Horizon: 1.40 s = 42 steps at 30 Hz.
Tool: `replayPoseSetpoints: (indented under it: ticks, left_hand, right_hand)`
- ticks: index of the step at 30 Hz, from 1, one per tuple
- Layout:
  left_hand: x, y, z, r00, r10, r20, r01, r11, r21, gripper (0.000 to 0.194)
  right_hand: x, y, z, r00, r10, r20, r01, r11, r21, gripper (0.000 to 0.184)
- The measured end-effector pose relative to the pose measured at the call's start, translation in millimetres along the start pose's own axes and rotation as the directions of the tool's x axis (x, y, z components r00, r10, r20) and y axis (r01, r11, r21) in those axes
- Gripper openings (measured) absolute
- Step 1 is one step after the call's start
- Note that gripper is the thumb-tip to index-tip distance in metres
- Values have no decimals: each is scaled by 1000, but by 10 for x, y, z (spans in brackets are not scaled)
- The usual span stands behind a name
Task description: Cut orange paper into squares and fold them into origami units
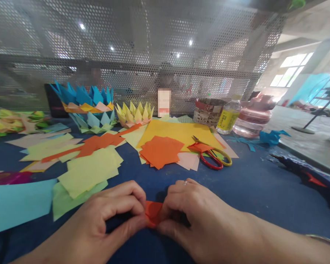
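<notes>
Between my hands, low over the blue table, is a small piece of folded orange paper. My left hand pinches its left end between thumb and fingers. The right end is gripped in the same way by my right hand, which wears a ring. Fingertips hide both ends of the paper. Just beyond lies a stack of orange paper squares, partly on a large yellow sheet. Scissors with red and yellow handles rest to the right of the stack, an orange piece of paper over their blades.
Pale yellow sheets and a light blue sheet lie at left. Folded paper crowns, blue and yellow, stand behind. A bottle, a pink jug and a woven basket are back right; a glue gun lies right.
</notes>
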State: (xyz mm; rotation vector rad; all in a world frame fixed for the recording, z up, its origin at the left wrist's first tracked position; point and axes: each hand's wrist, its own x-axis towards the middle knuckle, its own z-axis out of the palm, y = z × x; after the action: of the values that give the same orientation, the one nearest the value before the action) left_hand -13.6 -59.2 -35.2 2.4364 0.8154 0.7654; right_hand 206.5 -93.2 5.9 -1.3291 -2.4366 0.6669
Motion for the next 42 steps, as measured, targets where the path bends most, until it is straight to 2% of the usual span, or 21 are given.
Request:
replayPoseSetpoints:
  ticks: [6,11,15,21,27,33,37,42]
  left_hand:
    - [23,36,16,1000,-14,-21,16,996,91,20]
    - [27,49,45,1000,12,-24,-10,995,99,19]
    - [29,42,47,1000,17,-25,-15,996,87,18]
    - [55,44,26,993,114,20,-116,977,178,19]
    - [37,29,51,994,106,33,-110,974,199,17]
    - [7,-6,55,1000,25,10,-26,986,167,5]
    - [3,-5,62,999,50,8,-51,986,162,7]
    - [-45,29,79,994,70,-80,-53,979,197,16]
  right_hand:
    - [-7,-18,33,1000,-10,-5,10,997,-83,10]
    - [-12,-32,30,998,24,-53,-28,997,-73,7]
    - [-11,-37,9,999,20,-33,-22,999,-46,8]
    - [34,-33,-36,1000,24,5,-24,999,-43,8]
    - [25,-20,-37,1000,13,5,-13,999,-29,8]
    - [14,-13,-26,1000,-11,23,11,1000,-4,6]
    - [26,-4,-43,998,-44,43,45,999,-13,7]
    - [39,6,-44,998,-43,43,44,998,-33,8]
